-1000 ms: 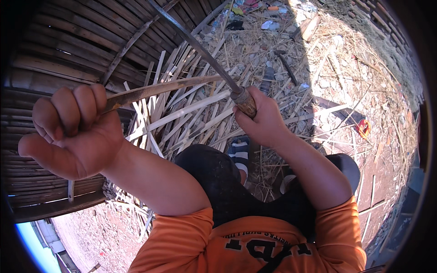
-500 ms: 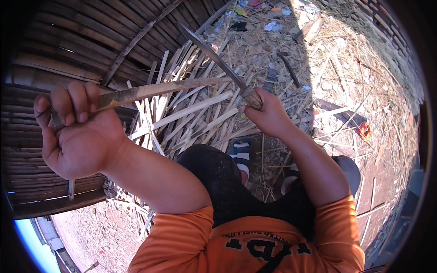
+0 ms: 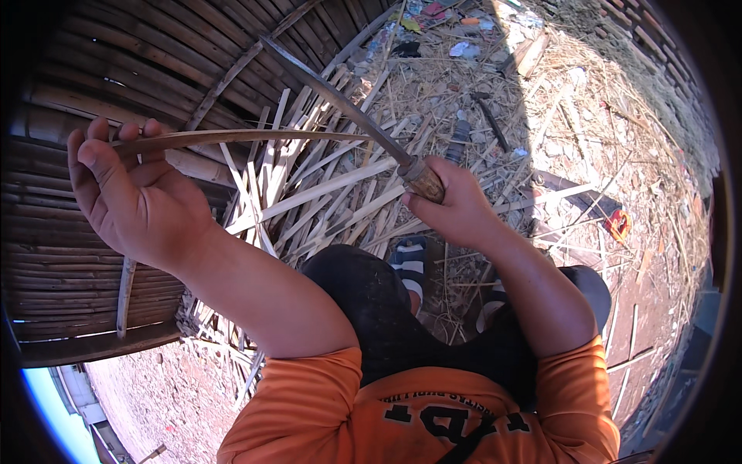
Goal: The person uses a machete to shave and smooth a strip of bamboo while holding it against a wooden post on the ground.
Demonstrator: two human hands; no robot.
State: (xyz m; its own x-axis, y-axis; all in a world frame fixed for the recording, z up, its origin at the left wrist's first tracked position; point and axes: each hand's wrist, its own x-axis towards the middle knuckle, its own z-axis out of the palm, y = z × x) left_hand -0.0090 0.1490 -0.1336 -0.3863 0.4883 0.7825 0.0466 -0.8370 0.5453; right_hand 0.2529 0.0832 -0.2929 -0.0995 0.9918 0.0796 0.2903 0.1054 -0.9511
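My left hand [image 3: 135, 197] is raised at the left and grips one end of a long thin bamboo strip [image 3: 247, 138]. The strip runs rightward to the long dark blade of a knife [image 3: 332, 97]. My right hand [image 3: 456, 205] is closed around the knife's wooden handle [image 3: 425, 182], with the blade pointing up and to the left. The strip's far end meets the blade just above the handle. Below both hands lies a pile of split bamboo strips [image 3: 309, 201].
A large woven bamboo structure [image 3: 93, 93] curves along the left and top. My knees and striped sandals [image 3: 410, 263] are below the hands. Straw, scraps and litter cover the ground to the right, with a small red object [image 3: 618, 224] there.
My left hand has lifted and opened its grip slightly, drawing the strip higher. The knife and my right hand have shifted a little down and leftward along the strip.
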